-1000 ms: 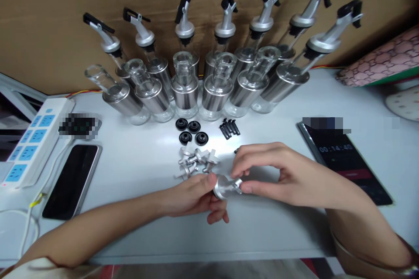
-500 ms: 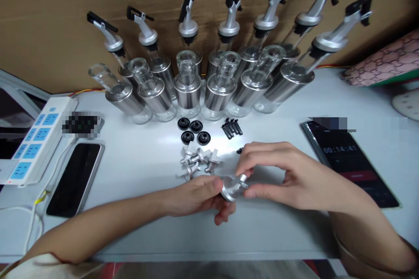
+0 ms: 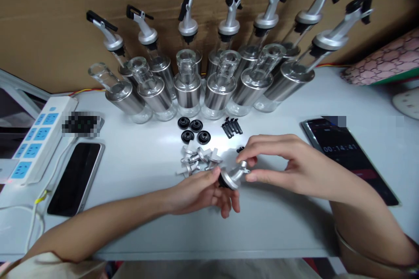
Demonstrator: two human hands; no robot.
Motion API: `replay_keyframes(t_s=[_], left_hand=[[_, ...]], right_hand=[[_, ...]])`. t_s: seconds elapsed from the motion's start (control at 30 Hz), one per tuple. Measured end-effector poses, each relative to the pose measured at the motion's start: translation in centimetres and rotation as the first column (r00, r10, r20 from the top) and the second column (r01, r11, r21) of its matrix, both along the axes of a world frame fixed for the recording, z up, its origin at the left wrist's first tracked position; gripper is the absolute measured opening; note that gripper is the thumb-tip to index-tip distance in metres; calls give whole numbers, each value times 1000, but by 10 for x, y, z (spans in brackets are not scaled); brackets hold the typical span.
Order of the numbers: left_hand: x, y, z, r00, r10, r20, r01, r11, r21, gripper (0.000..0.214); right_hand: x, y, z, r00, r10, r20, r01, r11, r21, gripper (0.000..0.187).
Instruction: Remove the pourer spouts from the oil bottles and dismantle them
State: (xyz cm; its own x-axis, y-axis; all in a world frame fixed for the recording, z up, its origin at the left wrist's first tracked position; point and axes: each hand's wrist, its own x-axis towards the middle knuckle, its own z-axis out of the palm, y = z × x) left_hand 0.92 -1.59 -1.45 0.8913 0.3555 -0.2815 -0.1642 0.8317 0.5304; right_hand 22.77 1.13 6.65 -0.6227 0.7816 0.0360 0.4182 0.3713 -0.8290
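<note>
Brown cardboard [image 3: 49, 22] rises behind the pale bench [image 3: 147, 231]; above its near part, my left hand [image 3: 203, 189] grips a silver pourer spout [image 3: 234, 177] by its wide, black-stoppered base while my right hand [image 3: 291, 163] pinches its narrow tip between thumb and forefinger. Just beyond lies a heap of loose silver spouts [image 3: 200, 155], then four black stoppers [image 3: 204, 137] with small black levers [image 3: 231, 128] to their right. Five open glass bottles [image 3: 187, 94] in steel sleeves stand behind these, spouted bottles [image 3: 288, 79] at their back. One dark phone [image 3: 76, 178] lies left, another phone [image 3: 352, 159] showing a timer right.
</note>
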Motion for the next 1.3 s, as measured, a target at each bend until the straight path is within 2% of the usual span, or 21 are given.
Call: replay_keyframes(t_s=[0.3,0.47,0.63,0.97,1.3], left_hand=[[-3,1,-1,999,-25,29,27,998,-54,57],[-3,2,1,999,-11,47,14,998,-57,39],[-3,2,0,1000,-19,23,20,998,-62,46],[-3,3,1,1000,-1,28,3,998,-58,29],[-2,3,5,1000,19,-11,-19,999,-48,32]], right_hand=[[0,2,0,1000,-8,11,9,1000,-27,21],[0,1,1,999,-10,44,12,999,-30,19],[0,0,0,997,-16,74,20,999,-51,19],[-1,1,1,995,-9,97,14,999,-45,17],[0,2,-2,990,-40,133,50,996,-69,23]])
